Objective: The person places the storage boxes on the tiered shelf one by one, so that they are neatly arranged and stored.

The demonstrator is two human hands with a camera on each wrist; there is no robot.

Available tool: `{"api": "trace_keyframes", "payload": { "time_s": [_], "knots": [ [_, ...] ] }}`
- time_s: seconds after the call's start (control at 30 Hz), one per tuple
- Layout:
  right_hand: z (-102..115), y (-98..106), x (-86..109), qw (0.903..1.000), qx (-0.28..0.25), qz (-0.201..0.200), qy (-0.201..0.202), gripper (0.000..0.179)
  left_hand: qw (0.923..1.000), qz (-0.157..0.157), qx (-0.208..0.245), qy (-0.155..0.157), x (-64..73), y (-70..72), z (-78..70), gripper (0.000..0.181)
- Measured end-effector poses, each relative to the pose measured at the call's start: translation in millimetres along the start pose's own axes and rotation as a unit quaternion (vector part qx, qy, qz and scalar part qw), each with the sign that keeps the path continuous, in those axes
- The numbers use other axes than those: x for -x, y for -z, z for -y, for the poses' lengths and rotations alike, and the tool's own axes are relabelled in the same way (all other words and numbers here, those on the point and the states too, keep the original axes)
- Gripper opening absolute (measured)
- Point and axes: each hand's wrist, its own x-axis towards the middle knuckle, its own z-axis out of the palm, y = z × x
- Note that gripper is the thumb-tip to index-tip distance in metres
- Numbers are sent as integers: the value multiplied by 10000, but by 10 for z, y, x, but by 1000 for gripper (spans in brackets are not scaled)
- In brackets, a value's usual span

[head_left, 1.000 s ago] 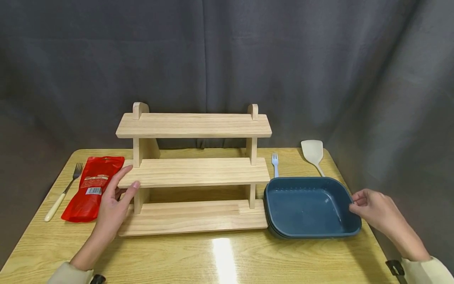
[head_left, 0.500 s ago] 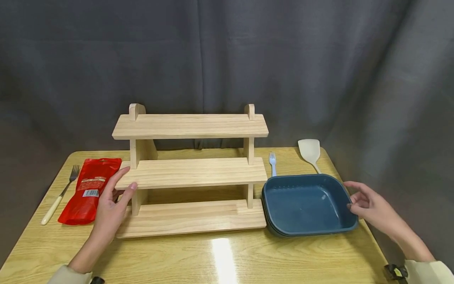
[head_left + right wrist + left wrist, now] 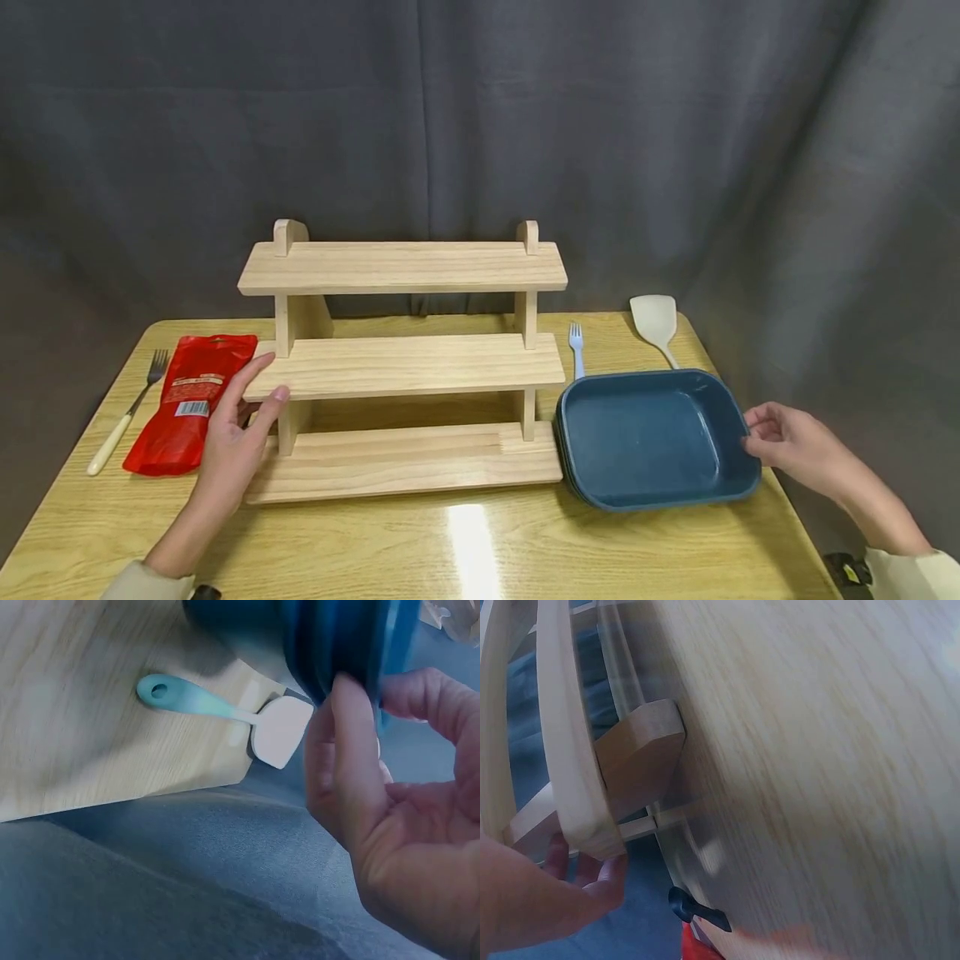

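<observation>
A three-tier light wooden shelf rack [image 3: 405, 364] stands upright on the table. My left hand [image 3: 230, 442] grips the left end of its middle board, thumb on top and fingers beneath, as the left wrist view shows. To the right of the rack sits a stack of dark blue rectangular plastic basins [image 3: 660, 437]. At the basins' right side, my right hand [image 3: 798, 446] pinches the rim of the top one between thumb and fingers. Several stacked rims [image 3: 322, 645] show in the right wrist view. The lower basins are mostly hidden in the head view.
Left of the rack lie a red pouch [image 3: 187, 408] and a fork with a cream handle [image 3: 112, 442]. Behind the basins are a pale blue fork [image 3: 577, 350] and a white-headed spatula [image 3: 655, 321] with a teal handle [image 3: 187, 697]. A grey curtain [image 3: 480, 150] hangs behind.
My right index finger, straighter half a second ago, now bends at the basin rim. The top basin has shifted slightly toward me. My left hand keeps its place on the rack.
</observation>
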Motion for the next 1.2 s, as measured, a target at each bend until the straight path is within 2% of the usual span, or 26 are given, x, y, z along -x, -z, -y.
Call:
{"api": "trace_keyframes", "payload": {
  "time_s": [0.13, 0.23, 0.4, 0.57, 0.73, 0.93, 1.07, 1.2],
  "knots": [
    [-7, -18, 36, 9989, -421, 68, 209, 29, 10000, -16, -3, 49, -12, -4, 1, 60],
    [-50, -49, 52, 9958, -852, 155, 300, 36, 10000, 1, -3, 56, -22, -10, 12, 60],
    [-107, -51, 57, 9908, -1326, 263, 103, 52, 10000, 40, 4, 25, -30, -24, 21, 60],
    [-45, 28, 41, 9934, -1107, 241, -198, 52, 10000, -6, 6, 24, -18, -19, 12, 59],
    [11, 142, 19, 9963, -808, 207, -196, 49, 10000, -66, 63, 16, -13, -9, 11, 58],
    [14, 208, 3, 9953, -916, 264, -140, 52, 9999, -35, 133, -25, -8, -12, 1, 59],
    [-33, 203, 8, 9954, -943, 141, 37, 53, 9999, -12, 103, -30, -13, -16, 3, 59],
    [-74, 212, 1, 9935, -1071, -93, 380, 52, 9999, -27, 47, -94, -16, -7, 21, 58]
  ]
}}
